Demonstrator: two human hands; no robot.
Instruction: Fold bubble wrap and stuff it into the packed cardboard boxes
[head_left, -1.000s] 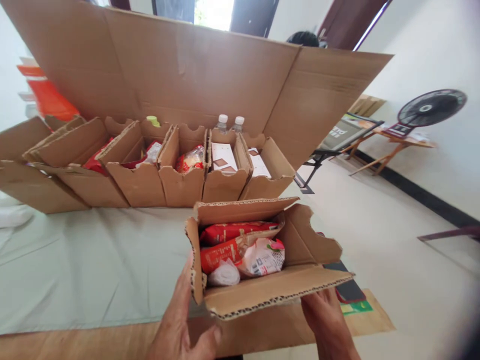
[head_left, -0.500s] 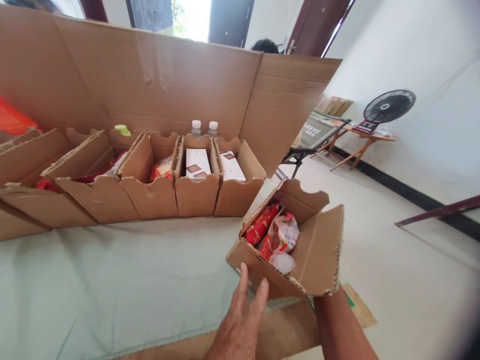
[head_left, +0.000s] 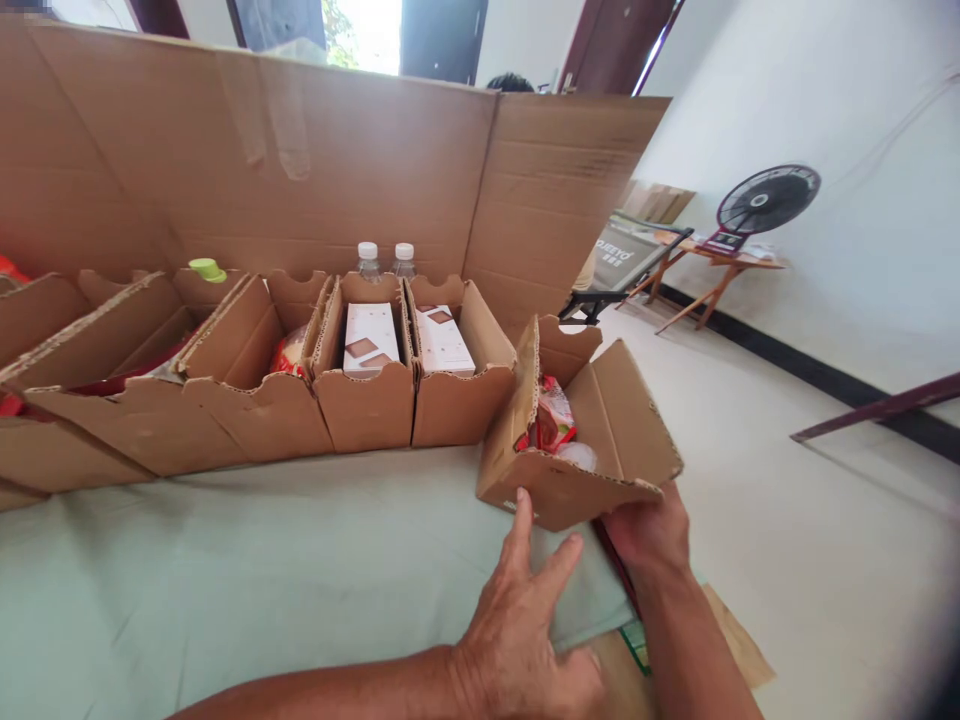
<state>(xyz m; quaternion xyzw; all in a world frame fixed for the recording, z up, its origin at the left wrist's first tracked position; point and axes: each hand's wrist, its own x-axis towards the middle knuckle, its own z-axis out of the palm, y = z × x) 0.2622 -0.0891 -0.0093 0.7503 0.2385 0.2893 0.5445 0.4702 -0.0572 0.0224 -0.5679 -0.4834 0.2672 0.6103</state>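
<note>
Cardboard is lying under both sets of fingers. The left hand (head_left: 525,625) is holding nothing: its fingers (head_left: 523,508) are spreading wide and flat. The index tip is touching the lower front wall of the open box (head_left: 564,492), and the other fingers are hovering just short of it. The right hand (head_left: 649,532) is gripping the box from below, its fingers curling under the near right corner and mostly hidden.

The open box is sitting slightly tilted at the right end of the table (head_left: 300,580), on pale green cloth. Its far left corner is lying close to the last row box (head_left: 454,410); contact cannot be told. Red packets (head_left: 551,420) and a white bag (head_left: 579,456) are showing inside.

The nearest row boxes are holding white cartons (head_left: 442,342), with capped bottles (head_left: 367,262) just behind them. A tall cardboard sheet (head_left: 337,170) is standing at the back, and a fan (head_left: 765,200) is standing well apart by the wall.

Judgement: the step in hand is seating the open box at the row's end. The next move is calling for the near corner to be set flat. It is also calling for a slide leftward until the walls are meeting, with the left hand steadying the front wall against tipping.
</note>
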